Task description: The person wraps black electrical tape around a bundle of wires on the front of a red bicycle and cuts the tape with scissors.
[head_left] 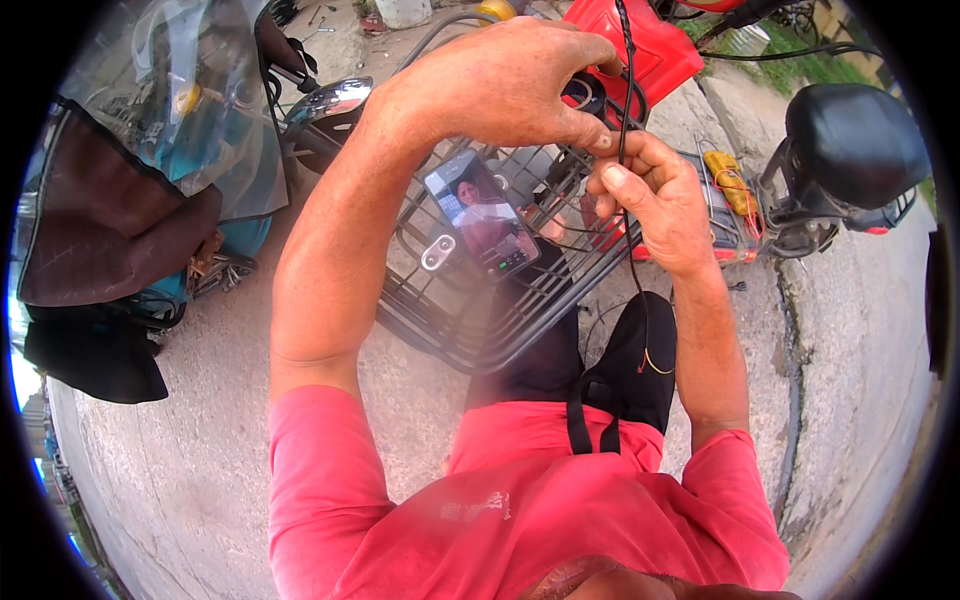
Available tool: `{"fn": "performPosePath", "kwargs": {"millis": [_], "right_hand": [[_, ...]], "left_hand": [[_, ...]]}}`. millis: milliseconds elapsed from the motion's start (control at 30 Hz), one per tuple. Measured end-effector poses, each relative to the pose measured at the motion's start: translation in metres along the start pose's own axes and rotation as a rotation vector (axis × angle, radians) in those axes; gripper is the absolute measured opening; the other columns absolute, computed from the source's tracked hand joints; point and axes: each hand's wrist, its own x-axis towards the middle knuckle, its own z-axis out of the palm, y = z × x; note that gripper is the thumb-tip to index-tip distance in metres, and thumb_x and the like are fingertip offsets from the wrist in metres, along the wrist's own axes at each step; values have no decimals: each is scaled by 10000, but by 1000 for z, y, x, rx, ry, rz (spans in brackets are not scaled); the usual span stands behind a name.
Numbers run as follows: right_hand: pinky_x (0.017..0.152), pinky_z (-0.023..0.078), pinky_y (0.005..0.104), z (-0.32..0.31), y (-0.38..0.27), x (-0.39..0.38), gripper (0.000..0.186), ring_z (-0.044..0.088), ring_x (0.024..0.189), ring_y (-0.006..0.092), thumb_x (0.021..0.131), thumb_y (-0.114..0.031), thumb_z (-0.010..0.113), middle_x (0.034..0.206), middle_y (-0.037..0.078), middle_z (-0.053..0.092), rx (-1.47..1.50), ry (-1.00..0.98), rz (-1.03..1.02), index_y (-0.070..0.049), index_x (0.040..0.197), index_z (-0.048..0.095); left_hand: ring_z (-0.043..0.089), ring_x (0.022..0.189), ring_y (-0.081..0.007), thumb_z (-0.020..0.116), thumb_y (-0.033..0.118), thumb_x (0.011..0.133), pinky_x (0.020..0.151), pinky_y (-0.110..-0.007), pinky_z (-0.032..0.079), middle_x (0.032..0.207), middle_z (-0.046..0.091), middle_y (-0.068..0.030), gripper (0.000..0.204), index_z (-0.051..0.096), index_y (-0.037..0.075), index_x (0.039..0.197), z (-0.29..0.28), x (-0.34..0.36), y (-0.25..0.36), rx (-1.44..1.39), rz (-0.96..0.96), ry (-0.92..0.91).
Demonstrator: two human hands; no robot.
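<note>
A thin black cable [630, 245] hangs down from the red bodywork [650, 50] of a two-wheeler. My right hand [655, 195] pinches it between thumb and fingers. Below this grip the cable runs free and ends in fine coloured wires [650, 362] over my dark trouser leg. From the left, my left hand [530, 85] arches over the basket, its thumb tip on the cable and against my right fingertips. Its other fingers curl by a cable loop, partly hidden. A dark round part [583, 92] shows between its thumb and fingers.
Under my forearms is a black basket [470, 345] with a lit phone [485, 215] in it. A black mirror [855, 145] stands at right, near a yellow taped bundle [732, 183] of wires. Another vehicle with a clear plastic cover [190, 90] stands at left. Concrete lies below.
</note>
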Motion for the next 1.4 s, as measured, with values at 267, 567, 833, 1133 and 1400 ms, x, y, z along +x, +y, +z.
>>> {"fn": "performPosePath", "kwargs": {"millis": [267, 567, 833, 1133, 1400], "right_hand": [[692, 540, 271, 0, -1, 1, 298, 632, 756, 107, 1011, -167, 679, 961, 98, 700, 3, -3, -1, 45, 1212, 620], [692, 538, 274, 1, -1, 0, 305, 630, 755, 105, 1012, -182, 682, 955, 94, 702, -17, 1, -6, 40, 1213, 626], [699, 536, 270, 1, 0, 1, 320, 631, 757, 105, 1014, -207, 690, 958, 89, 704, -22, -7, -13, 37, 1211, 625], [731, 522, 271, 8, -10, 3, 332, 621, 766, 97, 993, -231, 697, 938, 64, 712, -188, -46, 89, 22, 1202, 650], [830, 543, 312, 7, -12, 31, 449, 668, 915, 135, 959, -328, 728, 1032, 61, 734, -559, -560, 329, 6, 1250, 658]], "left_hand": [[696, 1000, -363, 802, 360, 802, 874, -437, 552, 1101, 712, -197, 638, 637, 9, 1308, 1, 0, -1, 2, 27, 16], [692, 994, -363, 799, 366, 805, 876, -445, 549, 1093, 706, -190, 635, 635, 10, 1304, 2, 0, -2, 15, 23, 5], [697, 1002, -360, 802, 355, 808, 880, -439, 552, 1100, 710, -186, 631, 633, 9, 1309, 0, -1, -2, 9, 24, 3], [682, 957, -411, 768, 286, 830, 823, -459, 539, 985, 703, -238, 442, 647, -15, 1130, -16, 5, 5, -158, -2, -89], [663, 905, -427, 776, 302, 812, 816, -465, 519, 930, 687, -233, 420, 641, -20, 1046, -20, 5, 13, -56, -97, -123]]}}
